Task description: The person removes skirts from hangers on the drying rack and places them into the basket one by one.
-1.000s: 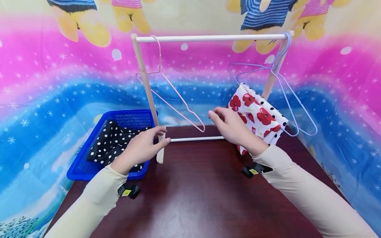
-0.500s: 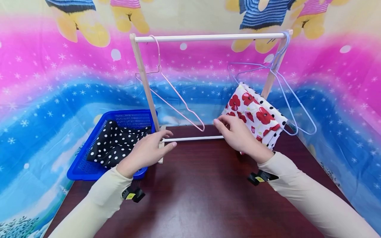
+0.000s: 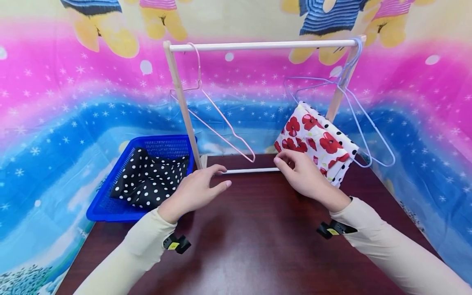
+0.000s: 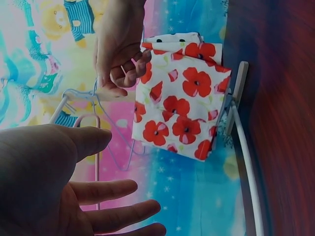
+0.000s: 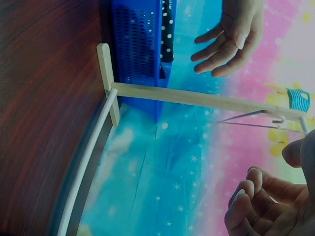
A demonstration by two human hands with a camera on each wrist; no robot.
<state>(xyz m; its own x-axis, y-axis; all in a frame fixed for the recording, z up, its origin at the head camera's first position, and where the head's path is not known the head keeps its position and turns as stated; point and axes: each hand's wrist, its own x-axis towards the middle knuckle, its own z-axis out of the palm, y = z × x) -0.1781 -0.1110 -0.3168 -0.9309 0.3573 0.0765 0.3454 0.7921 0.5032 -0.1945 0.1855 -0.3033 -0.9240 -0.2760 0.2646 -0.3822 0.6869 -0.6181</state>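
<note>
My left hand is held in the air in front of the rack's left foot, fingers loosely extended and holding nothing. My right hand, also holding nothing, hovers before a folded white cloth with red flowers, its fingers bent loosely. That cloth hangs over one of the purple hangers at the rack's right end; a cloth edge with black dots shows behind the flowers. From the left of the top bar hangs a bare pink hanger. In the left wrist view the flowered cloth appears beyond both hands.
A wooden rack stands on the dark red table, with a lower white bar near the tabletop. At left, a blue basket contains a black cloth with white dots. Patterned fabric surrounds the table.
Both hands have come down and nearer, shifting to the right; the left has moved away from beside the basket. The rack, hangers and cloths stay as they were.
</note>
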